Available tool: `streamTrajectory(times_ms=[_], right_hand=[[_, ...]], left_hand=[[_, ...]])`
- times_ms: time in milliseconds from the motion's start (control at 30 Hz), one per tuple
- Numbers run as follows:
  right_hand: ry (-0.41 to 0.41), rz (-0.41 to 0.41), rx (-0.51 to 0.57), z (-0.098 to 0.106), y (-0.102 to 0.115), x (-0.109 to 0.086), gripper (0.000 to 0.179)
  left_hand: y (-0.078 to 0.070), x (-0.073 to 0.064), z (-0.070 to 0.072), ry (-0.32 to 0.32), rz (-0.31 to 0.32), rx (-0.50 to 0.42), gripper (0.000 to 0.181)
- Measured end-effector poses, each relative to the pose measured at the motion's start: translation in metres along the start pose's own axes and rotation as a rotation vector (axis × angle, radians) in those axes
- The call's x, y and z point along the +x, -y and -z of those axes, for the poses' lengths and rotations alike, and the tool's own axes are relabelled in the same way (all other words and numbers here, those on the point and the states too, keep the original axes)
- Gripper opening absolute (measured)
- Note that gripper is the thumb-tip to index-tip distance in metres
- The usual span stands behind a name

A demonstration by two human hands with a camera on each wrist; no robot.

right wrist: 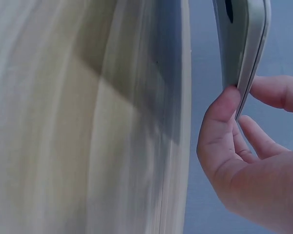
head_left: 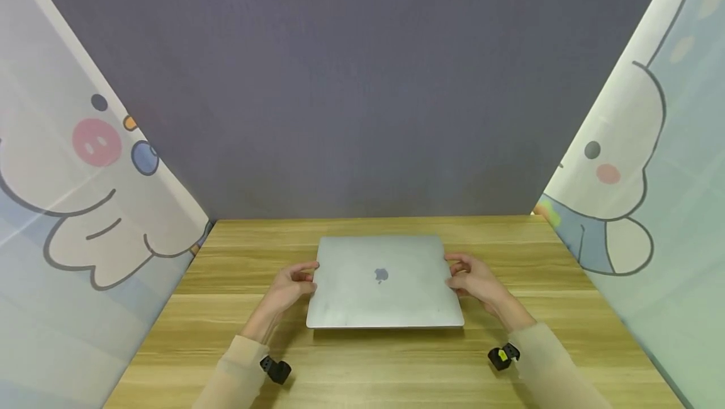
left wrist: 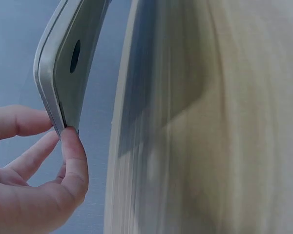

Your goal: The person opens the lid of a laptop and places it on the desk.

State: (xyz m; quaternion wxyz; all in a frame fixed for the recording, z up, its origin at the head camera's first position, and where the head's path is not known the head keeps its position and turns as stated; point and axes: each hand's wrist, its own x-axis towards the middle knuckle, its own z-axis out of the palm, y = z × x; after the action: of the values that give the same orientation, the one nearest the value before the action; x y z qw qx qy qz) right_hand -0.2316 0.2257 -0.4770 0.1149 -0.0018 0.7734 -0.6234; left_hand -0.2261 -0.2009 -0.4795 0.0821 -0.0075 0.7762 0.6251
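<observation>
A closed silver laptop (head_left: 385, 296) with an apple logo on its lid is held lid up, a little above the wooden table. My left hand (head_left: 291, 286) pinches its left edge, and my right hand (head_left: 476, 280) pinches the right edge. The left wrist view shows the laptop's underside (left wrist: 68, 83) with a dark round foot, and the fingertips of the left hand (left wrist: 44, 190) on both faces near a corner. Likewise, in the right wrist view the right hand (right wrist: 254, 156) grips the opposite side of the laptop (right wrist: 234, 44). A gap separates it from the table.
The wooden table (head_left: 374, 371) carries the laptop's shadow. A dark grey panel (head_left: 362, 94) rises behind its far edge. Cloths printed with cartoon animals hang at the left (head_left: 68, 220) and right (head_left: 674, 308). Small black devices sit on both wrists.
</observation>
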Motion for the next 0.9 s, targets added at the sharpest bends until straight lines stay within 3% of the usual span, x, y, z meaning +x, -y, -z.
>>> streamTrajectory(times_ms=[300, 900], right_hand=[[0.023, 0.014, -0.050, 0.000, -0.003, -0.015, 0.066], [0.039, 0.041, -0.160, -0.009, -0.019, -0.025, 0.068]], left_hand=[[0.004, -0.008, -0.004, 0.002, 0.004, 0.044, 0.048], [0.016, -0.018, -0.010, 0.040, 0.000, 0.111, 0.046]])
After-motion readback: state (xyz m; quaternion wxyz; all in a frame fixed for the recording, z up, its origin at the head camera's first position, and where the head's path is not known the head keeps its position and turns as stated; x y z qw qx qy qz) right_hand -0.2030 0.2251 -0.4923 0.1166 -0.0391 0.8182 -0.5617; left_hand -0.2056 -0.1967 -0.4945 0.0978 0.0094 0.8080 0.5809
